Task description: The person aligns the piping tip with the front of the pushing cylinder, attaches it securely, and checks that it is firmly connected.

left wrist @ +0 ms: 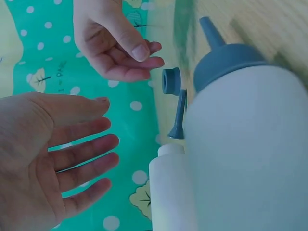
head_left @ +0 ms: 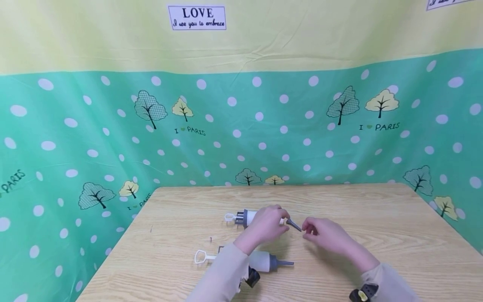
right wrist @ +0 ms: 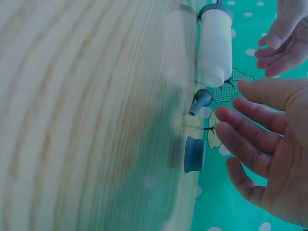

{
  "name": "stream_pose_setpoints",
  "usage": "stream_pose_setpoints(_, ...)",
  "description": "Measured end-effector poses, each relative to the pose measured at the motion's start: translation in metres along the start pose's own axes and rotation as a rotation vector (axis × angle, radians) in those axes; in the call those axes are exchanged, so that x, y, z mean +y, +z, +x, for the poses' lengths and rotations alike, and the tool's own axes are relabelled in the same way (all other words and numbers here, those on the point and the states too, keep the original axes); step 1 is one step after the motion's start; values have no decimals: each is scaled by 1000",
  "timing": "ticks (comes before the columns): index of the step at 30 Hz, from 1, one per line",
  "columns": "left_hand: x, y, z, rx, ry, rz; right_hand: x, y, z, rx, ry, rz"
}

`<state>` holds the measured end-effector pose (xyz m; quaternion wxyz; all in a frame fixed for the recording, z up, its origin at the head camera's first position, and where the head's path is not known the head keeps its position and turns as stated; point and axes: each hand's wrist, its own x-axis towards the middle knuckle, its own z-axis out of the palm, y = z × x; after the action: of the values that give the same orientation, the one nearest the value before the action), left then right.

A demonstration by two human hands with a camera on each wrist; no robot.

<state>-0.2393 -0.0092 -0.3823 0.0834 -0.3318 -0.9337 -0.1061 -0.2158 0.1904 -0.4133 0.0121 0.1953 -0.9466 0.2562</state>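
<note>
A white dessert-syringe-like tube (head_left: 250, 217), with a grey end and a white loop handle (head_left: 229, 217), lies on the table. My left hand (head_left: 268, 224) hovers at its right end, fingers loosely extended and holding nothing in the left wrist view. Off that bare end lies a loose grey nozzle (right wrist: 200, 101). Beyond the nozzle sits a grey collar ring (right wrist: 195, 154), hidden behind my right hand in the head view. My right hand (head_left: 326, 235) is beside these pieces, fingers slightly bent and empty. A second tube (left wrist: 245, 144) lies nearer me, its grey cap (left wrist: 226, 62) and nozzle attached.
The wooden table (head_left: 170, 226) carries a small fleck (head_left: 211, 239) left of the tubes. A green polka-dot curtain (head_left: 271, 121) hangs behind the far edge and along the sides. My left forearm crosses over the nearer tube, and a black device (head_left: 253, 277) is strapped at that wrist.
</note>
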Motion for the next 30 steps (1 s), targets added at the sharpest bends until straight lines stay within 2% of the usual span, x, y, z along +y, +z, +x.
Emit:
stream_pose_setpoints(6,1,-1,19,-56,-31,18,2,-3,5,31,56,-38)
stream_pose_setpoints(14,-3,6,40,-167,-106,-5,8,-5,10,84,61,-94)
stream_pose_setpoints(21,-7,17,50,-229,-153,-20,15,-3,12,139,42,-147)
stream_pose_setpoints(30,-6,26,59,-313,-168,-12,21,-1,18,96,95,-131)
